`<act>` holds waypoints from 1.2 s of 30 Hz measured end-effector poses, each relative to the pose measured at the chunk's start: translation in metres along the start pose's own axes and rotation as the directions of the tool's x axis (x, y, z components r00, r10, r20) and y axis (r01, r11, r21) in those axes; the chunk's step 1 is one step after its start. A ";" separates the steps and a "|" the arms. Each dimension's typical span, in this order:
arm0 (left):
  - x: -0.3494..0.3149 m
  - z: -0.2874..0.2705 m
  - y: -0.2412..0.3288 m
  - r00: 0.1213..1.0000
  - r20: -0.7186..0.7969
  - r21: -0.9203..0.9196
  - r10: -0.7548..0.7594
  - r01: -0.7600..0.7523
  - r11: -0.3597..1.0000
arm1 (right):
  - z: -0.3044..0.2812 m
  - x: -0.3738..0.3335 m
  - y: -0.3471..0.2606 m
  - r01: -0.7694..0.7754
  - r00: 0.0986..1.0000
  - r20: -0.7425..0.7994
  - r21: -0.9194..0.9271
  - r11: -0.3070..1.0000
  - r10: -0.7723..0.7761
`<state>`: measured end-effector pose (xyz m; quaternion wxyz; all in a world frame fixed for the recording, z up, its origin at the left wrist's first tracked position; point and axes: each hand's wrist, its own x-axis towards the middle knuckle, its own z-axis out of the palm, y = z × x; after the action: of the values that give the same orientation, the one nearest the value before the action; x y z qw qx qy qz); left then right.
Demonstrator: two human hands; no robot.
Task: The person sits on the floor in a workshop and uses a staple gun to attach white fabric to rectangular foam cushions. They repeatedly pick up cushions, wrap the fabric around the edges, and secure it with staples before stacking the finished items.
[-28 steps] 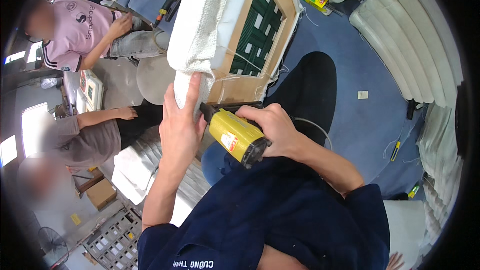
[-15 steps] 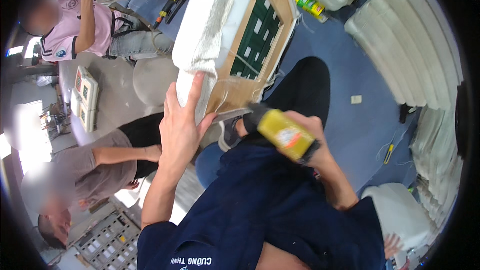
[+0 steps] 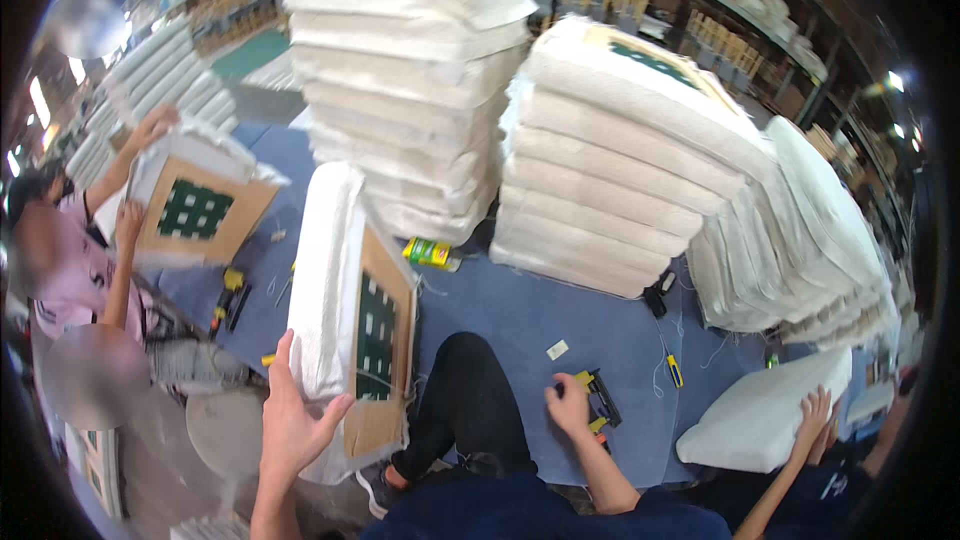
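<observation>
A white padded seat (image 3: 325,270) stands on edge by the blue table (image 3: 500,305), left of the person's bent knee (image 3: 465,365); its wooden frame and green webbing (image 3: 377,340) face right. The left hand (image 3: 298,425) is clamped on the seat's near end, fingers on the left side, thumb on the right. The right hand (image 3: 570,406) is at a yellow and black staple gun (image 3: 603,397) on the table; I cannot tell whether its fingers close on it. Near the gun lie 1 paper slip (image 3: 557,350) and 1 yellow cutter (image 3: 674,371). Beyond rise 2 tall cushion stacks (image 3: 405,90). At far left, 1 co-worker (image 3: 80,280) handles another seat (image 3: 155,205).
</observation>
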<state>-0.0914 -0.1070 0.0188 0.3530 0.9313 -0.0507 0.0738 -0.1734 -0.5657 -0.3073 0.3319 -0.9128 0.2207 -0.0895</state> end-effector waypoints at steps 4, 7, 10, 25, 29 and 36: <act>0.021 0.031 -0.020 0.983 -0.123 0.154 0.139 -0.119 0.981 | 0.014 0.011 -0.109 0.183 0.956 0.162 0.319 0.930 -0.243; -0.012 0.036 -0.038 0.963 -0.130 0.137 0.235 -0.217 0.967 | 0.000 0.041 -0.171 0.343 0.881 0.147 0.459 0.820 -0.450; -0.087 0.018 -0.102 0.945 -0.141 0.086 0.295 -0.285 0.955 | -0.021 0.093 -0.227 0.601 0.751 0.056 0.355 0.716 -0.658; -0.209 -0.032 -0.178 0.781 -0.558 -0.285 -0.280 0.136 0.949 | -0.048 0.098 -0.417 0.620 0.154 0.139 0.757 0.206 -0.978; 0.014 -0.184 0.034 0.514 -0.784 0.119 0.347 -0.424 0.898 | -0.199 0.117 -0.420 0.689 0.615 -0.197 0.606 0.398 -0.764; 0.099 -0.130 0.163 -0.104 -0.769 0.368 0.631 -0.879 0.304 | -0.433 0.116 -0.409 0.982 0.136 -0.986 0.147 -0.120 -0.091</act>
<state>-0.0310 -0.1467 0.2382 0.3359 0.5007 -0.4124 0.6829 -0.0643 -0.5856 0.2888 0.5333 -0.3726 -0.2670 -0.7110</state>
